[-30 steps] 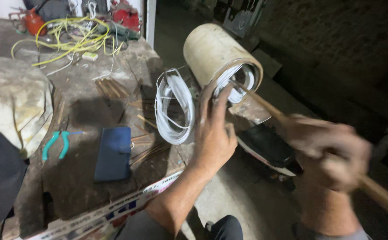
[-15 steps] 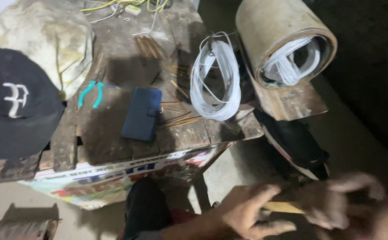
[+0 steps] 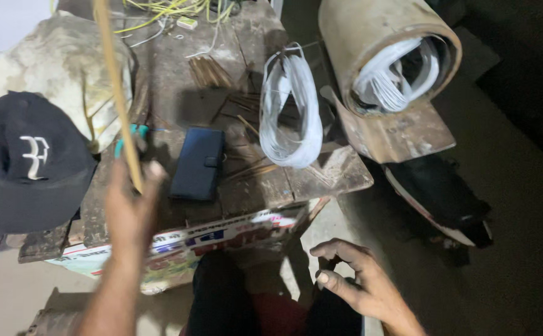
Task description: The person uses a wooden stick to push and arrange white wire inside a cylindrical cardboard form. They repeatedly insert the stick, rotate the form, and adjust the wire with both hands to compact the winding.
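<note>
Left hand (image 3: 129,208): raised over the near edge of the bench (image 3: 178,93), fingers closed around the lower end of a long thin wooden stick (image 3: 115,81). The stick rises steeply, leaning slightly left, and runs out of the top of the picture, crossing in front of a stained pale cloth bundle (image 3: 47,74).

Right hand (image 3: 362,283): low at the near right, below the bench edge, fingers loosely curled and apart, holding nothing; it hovers just above the person's dark-clad leg (image 3: 222,298).

Bench: rough, worn wood.
- Black cap (image 3: 32,171), at the left edge, beside the cloth bundle.
- Teal-handled pliers (image 3: 136,132), mostly hidden behind the left hand and stick.
- Dark blue wallet-style case (image 3: 198,163), lying flat, just right of the left hand.
- Coil of white wire (image 3: 290,109), propped upright right of the case.
- Thin wooden slivers (image 3: 209,71), scattered behind and beside the coil.
- Yellow wire tangle (image 3: 172,9), at the far end.

Right of the bench: large tan cylinder (image 3: 383,50) lying tilted, its open end facing the camera, white strips (image 3: 396,78) lining its inside.

Under the bench front: printed cardboard (image 3: 190,239).
</note>
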A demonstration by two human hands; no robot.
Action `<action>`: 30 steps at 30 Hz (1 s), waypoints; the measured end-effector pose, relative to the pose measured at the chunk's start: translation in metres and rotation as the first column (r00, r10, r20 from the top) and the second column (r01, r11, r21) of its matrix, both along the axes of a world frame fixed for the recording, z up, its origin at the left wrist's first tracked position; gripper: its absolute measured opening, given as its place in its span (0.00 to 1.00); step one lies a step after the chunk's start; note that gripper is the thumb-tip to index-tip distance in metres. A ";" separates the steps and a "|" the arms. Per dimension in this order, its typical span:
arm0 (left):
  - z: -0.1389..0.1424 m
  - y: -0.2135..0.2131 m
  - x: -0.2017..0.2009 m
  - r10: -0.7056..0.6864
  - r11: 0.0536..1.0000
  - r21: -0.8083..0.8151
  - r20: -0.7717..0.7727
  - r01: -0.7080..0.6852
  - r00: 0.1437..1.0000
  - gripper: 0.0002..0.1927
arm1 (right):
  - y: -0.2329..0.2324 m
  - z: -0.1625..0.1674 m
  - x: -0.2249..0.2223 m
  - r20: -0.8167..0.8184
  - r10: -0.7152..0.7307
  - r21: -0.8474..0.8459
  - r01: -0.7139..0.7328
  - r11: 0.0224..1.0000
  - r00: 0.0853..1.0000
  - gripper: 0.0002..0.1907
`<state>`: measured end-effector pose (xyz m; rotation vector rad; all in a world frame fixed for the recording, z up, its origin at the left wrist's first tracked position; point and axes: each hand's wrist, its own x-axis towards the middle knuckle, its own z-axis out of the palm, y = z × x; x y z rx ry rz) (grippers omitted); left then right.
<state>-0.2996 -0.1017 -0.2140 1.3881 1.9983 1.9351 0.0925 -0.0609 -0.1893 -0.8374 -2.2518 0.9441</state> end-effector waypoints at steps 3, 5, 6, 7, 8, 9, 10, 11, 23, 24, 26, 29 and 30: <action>0.030 0.034 -0.028 -0.034 0.993 0.107 -0.136 0.048 0.990 0.20 | -0.004 -0.022 0.022 0.058 -0.069 -0.107 0.075 0.991 0.996 0.20; 0.045 0.060 -0.038 -0.065 0.998 0.016 0.109 0.064 0.992 0.22 | -0.008 -0.035 0.037 0.127 -0.162 -0.208 0.186 0.960 0.979 0.20; 0.049 0.071 -0.042 -0.073 0.996 -0.030 0.233 0.082 0.970 0.24 | -0.010 -0.040 0.045 0.190 -0.227 -0.264 0.273 0.925 0.955 0.21; 0.051 0.080 -0.044 -0.027 0.997 -0.070 0.164 0.039 0.986 0.24 | -0.011 -0.046 0.052 0.257 -0.282 -0.314 0.356 0.880 0.924 0.21; 0.053 0.087 -0.046 0.020 0.994 -0.106 0.091 -0.010 0.996 0.24 | -0.013 -0.052 0.060 0.230 -0.285 -0.334 0.351 0.875 0.931 0.20; 0.054 0.093 -0.047 0.067 0.989 -0.136 0.016 -0.064 0.998 0.25 | -0.014 -0.060 0.066 0.201 -0.287 -0.351 0.342 0.872 0.937 0.18; 0.056 0.096 -0.045 0.082 0.982 -0.167 -0.047 -0.089 0.995 0.26 | -0.014 -0.068 0.071 0.172 -0.289 -0.367 0.333 0.869 0.942 0.17; 0.058 0.099 -0.043 0.096 0.973 -0.198 -0.110 -0.116 0.989 0.27 | -0.015 -0.077 0.077 0.128 -0.277 -0.359 0.305 0.882 0.952 0.17; 0.071 0.135 -0.031 0.133 0.874 -0.388 -0.389 -0.293 0.912 0.25 | -0.017 -0.157 0.090 0.239 -0.263 -0.485 0.350 0.801 0.935 0.18; 0.069 0.137 -0.035 0.138 0.857 -0.407 -0.406 -0.314 0.903 0.24 | -0.016 -0.163 0.092 0.220 -0.245 -0.491 0.325 0.809 0.944 0.17; 0.063 0.142 -0.042 0.110 0.877 -0.367 -0.476 -0.311 0.873 0.27 | -0.013 -0.178 0.096 0.236 -0.260 -0.464 0.344 0.817 0.936 0.17; 0.062 0.148 -0.047 0.077 0.810 -0.432 -0.593 -0.397 0.801 0.25 | -0.006 -0.204 0.101 0.215 -0.354 -0.346 0.410 0.844 0.910 0.17; 0.064 0.150 -0.044 0.059 0.783 -0.456 -0.622 -0.423 0.781 0.25 | -0.005 -0.212 0.103 0.128 -0.377 -0.293 0.398 0.869 0.917 0.16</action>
